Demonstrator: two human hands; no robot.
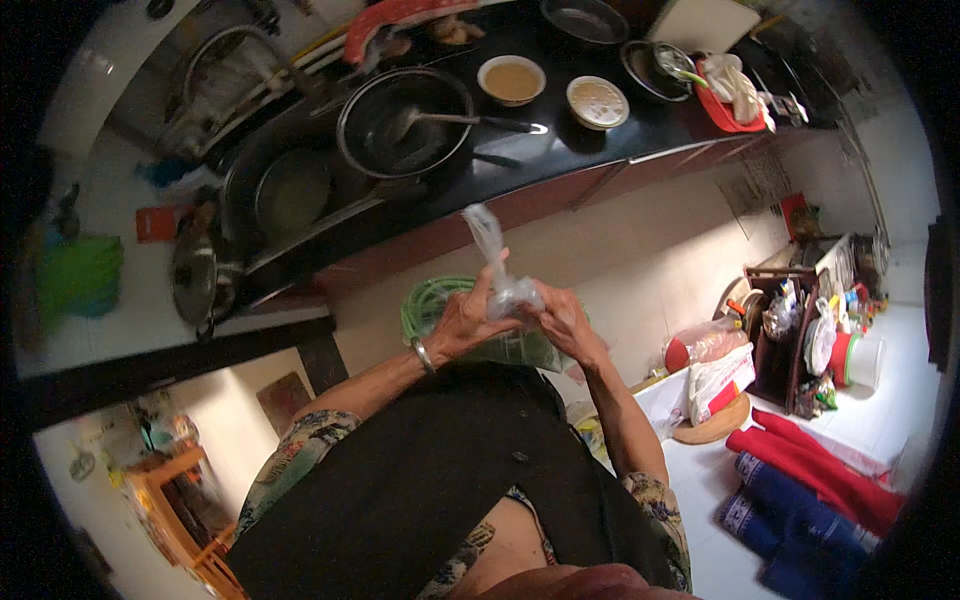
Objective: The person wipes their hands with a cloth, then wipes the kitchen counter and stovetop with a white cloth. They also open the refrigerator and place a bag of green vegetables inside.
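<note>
A clear plastic bag (516,294) is bunched at its neck between my two hands, in front of my dark apron. My left hand (469,319), with a metal bangle at the wrist, grips the bunched film from the left. From the other side my right hand (562,319) pinches the same neck, fingers curled. A twisted end of the bag (484,229) sticks up above the hands. Below them hang long green curved strands (431,292), which look like long beans; the hands partly hide them.
On the dark counter (517,161) stand a wok (375,142) with a spatula (480,121), two bowls of pale liquid (512,79) (598,103) and a red basket (724,112). A sink (247,180) lies left. Lower right are a rack (784,345), a wooden board (716,424) and cloths (795,517).
</note>
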